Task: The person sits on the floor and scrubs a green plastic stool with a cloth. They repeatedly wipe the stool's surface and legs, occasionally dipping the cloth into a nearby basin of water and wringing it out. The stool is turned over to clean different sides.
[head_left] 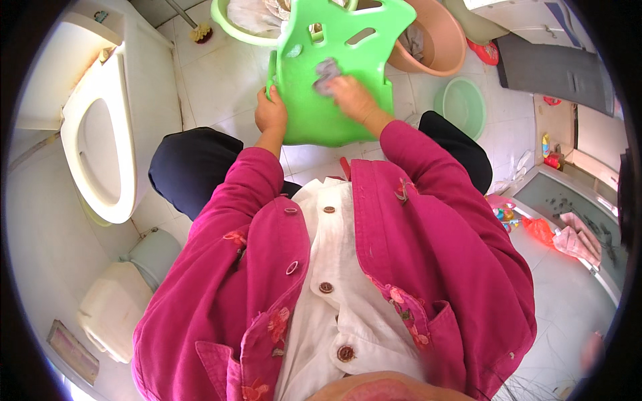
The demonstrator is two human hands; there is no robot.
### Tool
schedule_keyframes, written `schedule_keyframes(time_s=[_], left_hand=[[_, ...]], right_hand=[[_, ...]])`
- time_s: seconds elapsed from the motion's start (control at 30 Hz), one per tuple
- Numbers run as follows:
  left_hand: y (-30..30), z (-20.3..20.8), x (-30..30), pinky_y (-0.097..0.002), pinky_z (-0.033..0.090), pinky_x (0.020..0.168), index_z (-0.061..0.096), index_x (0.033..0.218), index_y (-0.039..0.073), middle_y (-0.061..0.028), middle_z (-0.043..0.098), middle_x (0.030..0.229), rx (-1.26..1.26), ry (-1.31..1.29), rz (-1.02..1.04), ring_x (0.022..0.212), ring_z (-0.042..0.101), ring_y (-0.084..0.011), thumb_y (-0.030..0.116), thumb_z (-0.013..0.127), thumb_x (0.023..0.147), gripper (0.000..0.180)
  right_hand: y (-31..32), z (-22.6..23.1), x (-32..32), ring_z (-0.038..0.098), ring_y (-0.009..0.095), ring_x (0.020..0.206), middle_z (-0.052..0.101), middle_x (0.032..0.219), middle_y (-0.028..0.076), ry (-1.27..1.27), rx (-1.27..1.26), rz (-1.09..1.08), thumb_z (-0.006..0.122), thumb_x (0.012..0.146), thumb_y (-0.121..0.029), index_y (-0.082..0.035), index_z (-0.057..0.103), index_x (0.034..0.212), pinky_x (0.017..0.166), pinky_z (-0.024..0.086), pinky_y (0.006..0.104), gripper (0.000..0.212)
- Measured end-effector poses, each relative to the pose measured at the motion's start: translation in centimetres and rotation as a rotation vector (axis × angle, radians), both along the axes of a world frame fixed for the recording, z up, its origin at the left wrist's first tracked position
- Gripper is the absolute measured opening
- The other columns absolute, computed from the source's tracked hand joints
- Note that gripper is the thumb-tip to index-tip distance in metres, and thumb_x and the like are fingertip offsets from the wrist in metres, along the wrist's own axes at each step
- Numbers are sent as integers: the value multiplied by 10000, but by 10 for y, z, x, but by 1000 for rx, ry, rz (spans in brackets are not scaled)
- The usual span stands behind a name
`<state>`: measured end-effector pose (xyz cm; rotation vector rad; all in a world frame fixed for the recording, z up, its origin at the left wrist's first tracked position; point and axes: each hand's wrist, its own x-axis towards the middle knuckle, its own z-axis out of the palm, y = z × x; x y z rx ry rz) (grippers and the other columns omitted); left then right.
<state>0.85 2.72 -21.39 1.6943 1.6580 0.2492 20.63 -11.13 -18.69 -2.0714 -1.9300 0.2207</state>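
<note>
Green plastic chair [311, 117] just ahead of the knees [194, 164], nr the peach basin [445, 57]. L hand [271, 112] clamped on its L edge; R hand [353, 98] closed on grey rag [326, 75] up against the panel, a bit blurry. To wipe well: brace w/ L, press rag flat, overlap strokes.

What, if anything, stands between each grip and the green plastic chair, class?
A bunched grey cloth, held in the right grip, lies between it and the green plastic chair. Nothing visible separates the left grip from the chair's edge.
</note>
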Motion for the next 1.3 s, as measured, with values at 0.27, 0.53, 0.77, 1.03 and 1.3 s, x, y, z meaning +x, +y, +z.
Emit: schedule_keyframes(time_s=[0.27,0.53,0.77,1.03,1.3], left_hand=[[0,1,3,-516,515,811,568,1308,207,-178,717,1034,-9,-1,39,960,670,-416,585,430,973,524],[-1,-1,2,-512,518,810,579,1299,205,-177,719,1016,0,-56,41,956,670,-417,581,430,975,518],[1,-7,-1,-503,516,830,602,1287,203,-169,714,1054,10,-66,72,981,665,-407,535,398,999,485],[1,-10,-1,-510,513,843,630,1263,203,-155,705,1097,26,-70,47,992,657,-413,462,309,1029,474],[4,-7,-1,-511,511,855,627,1286,202,-160,699,1118,21,-116,63,1004,654,-416,467,286,1029,501]], right_hand=[[-17,8,-64,593,292,949,618,959,69,14,-1,-41,594,770,-76,-150,701,984,799,483,458,250],[13,-1,19,603,345,918,618,972,125,-138,46,-267,602,782,-74,-95,691,1018,781,493,490,253],[-13,4,-69,596,325,950,589,956,116,-25,-87,53,625,749,-88,-118,678,989,756,498,443,248],[69,-11,-30,589,362,922,579,987,167,51,205,-63,679,762,-107,-51,650,1009,784,506,471,254],[14,0,-96,597,347,886,560,922,141,218,-18,94,681,729,-93,-95,668,959,755,512,463,229]])
